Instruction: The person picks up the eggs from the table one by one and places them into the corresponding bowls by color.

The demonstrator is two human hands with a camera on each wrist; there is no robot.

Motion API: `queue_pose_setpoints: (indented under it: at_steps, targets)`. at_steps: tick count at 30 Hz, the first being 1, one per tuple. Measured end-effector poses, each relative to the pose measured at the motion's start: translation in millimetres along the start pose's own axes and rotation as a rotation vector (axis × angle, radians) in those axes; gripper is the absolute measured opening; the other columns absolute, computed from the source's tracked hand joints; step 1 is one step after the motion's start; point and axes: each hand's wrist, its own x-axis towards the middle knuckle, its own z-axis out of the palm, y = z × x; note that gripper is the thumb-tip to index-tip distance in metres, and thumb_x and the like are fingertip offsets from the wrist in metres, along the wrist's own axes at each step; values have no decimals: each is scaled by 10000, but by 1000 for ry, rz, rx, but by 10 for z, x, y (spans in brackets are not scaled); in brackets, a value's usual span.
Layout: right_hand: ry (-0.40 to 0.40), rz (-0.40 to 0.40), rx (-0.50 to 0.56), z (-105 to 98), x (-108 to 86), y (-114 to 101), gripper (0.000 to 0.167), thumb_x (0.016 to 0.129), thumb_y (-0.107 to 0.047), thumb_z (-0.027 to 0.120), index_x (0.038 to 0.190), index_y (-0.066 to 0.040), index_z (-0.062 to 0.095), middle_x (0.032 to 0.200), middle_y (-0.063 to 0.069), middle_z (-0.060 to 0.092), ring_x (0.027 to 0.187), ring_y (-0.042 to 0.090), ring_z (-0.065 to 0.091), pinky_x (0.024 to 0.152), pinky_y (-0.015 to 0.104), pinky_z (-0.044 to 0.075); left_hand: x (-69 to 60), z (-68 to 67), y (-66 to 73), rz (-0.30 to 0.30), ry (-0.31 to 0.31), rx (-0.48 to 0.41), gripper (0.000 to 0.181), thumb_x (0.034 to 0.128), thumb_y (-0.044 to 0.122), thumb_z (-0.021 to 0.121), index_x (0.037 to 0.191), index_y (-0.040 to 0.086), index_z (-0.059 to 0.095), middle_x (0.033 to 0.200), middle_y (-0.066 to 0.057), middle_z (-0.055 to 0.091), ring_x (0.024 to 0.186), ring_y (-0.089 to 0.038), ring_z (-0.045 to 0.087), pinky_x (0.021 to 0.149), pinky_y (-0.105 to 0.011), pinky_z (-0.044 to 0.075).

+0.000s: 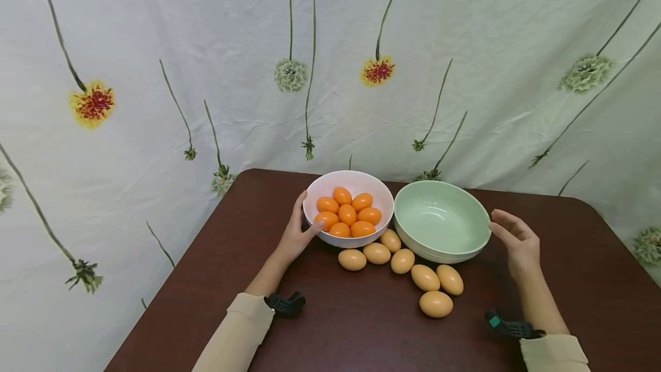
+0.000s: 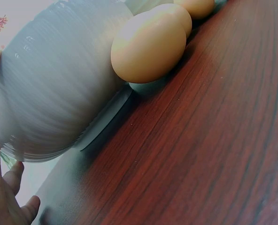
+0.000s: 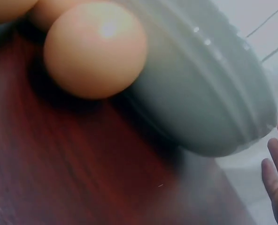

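Note:
A white bowl point(image 1: 384, 194), pinkish inside, holds several orange eggs point(image 1: 348, 214). My left hand point(image 1: 298, 236) grips its left side, the thumb over the front rim and the fingers outside; the left wrist view shows some fingertips low by the bowl's wall. Right beside it stands a pale green bowl point(image 1: 439, 217) with nothing inside. At its right rim is my right hand point(image 1: 523, 245), fingers loosely bent and the thumb at the edge; whether it touches I cannot tell. Several light brown eggs point(image 1: 425, 277) lie on the table in front of both bowls.
The dark reddish-brown table point(image 1: 356, 326) runs back to a pale flowered cloth point(image 1: 248, 73) hanging behind it. Both bowls stand near the table's back edge. A black band point(image 1: 286, 303) is on my left wrist, another point(image 1: 513, 327) on my right.

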Motion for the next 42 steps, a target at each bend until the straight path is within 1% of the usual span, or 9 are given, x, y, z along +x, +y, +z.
queue_pose_setpoints:
  at_steps: [6,11,15,23,31,34,36,39,42]
  targets:
    - [-24,53,79,-40,-24,122,319,886,111,606,1085,-102,736,1019,-58,699,932,59,611,773,147,497,-12,4,20,5,3,10,812,926,121,601,1545,16,87,1591,-227,114,1449,-360,151,1169,-493,105]
    - [-34,109,79,-43,-53,187,335,898,78,610,1115,-149,727,1036,-64,675,898,49,596,714,157,493,-11,4,22,6,3,3,812,925,113,602,1543,9,87,1590,-231,111,1449,-362,149,1169,-491,105]
    - [-65,124,83,-22,-57,218,354,911,63,597,1165,-161,701,1070,-54,652,877,47,598,674,163,494,-9,-1,17,9,1,-3,810,926,105,602,1544,12,86,1589,-232,109,1450,-358,146,1170,-486,105]
    - [-187,132,105,-19,-41,290,454,945,49,551,1339,-172,580,1217,-23,545,979,83,594,695,197,524,-27,-18,12,0,9,-3,811,924,102,606,1542,9,89,1587,-237,113,1447,-365,154,1169,-491,109]
    - [-205,163,102,-84,-77,281,468,958,5,556,1375,-206,537,1241,-18,499,1027,84,593,754,219,537,-3,2,31,0,-7,19,807,931,115,602,1541,1,86,1590,-228,120,1450,-352,159,1169,-483,114]
    - [-205,166,103,-89,-79,279,471,960,7,549,1380,-207,533,1244,-22,497,1029,81,592,758,219,537,2,6,9,15,-5,-7,830,933,107,600,1536,-20,44,1590,-245,88,1454,-355,142,1169,-473,113]
    - [-198,169,93,-83,-80,278,469,959,-2,555,1381,-207,532,1242,-22,502,1021,79,596,751,218,537,-10,3,-6,17,-2,-43,893,936,176,636,1535,-19,3,1593,-248,60,1455,-367,132,1167,-471,120]
    - [-193,183,84,-66,-81,282,474,960,-11,557,1392,-203,519,1248,-19,493,1021,74,595,753,215,535,-4,-3,-131,-8,-2,-93,972,931,275,659,1538,7,-52,1604,-224,15,1450,-389,138,1152,-483,165]
    - [-182,197,76,-55,-77,283,477,959,-19,562,1396,-203,511,1244,-20,492,1019,69,592,752,211,532,10,2,-256,-42,-1,-103,948,948,291,627,1544,30,-63,1612,-197,6,1428,-420,197,1124,-510,228]
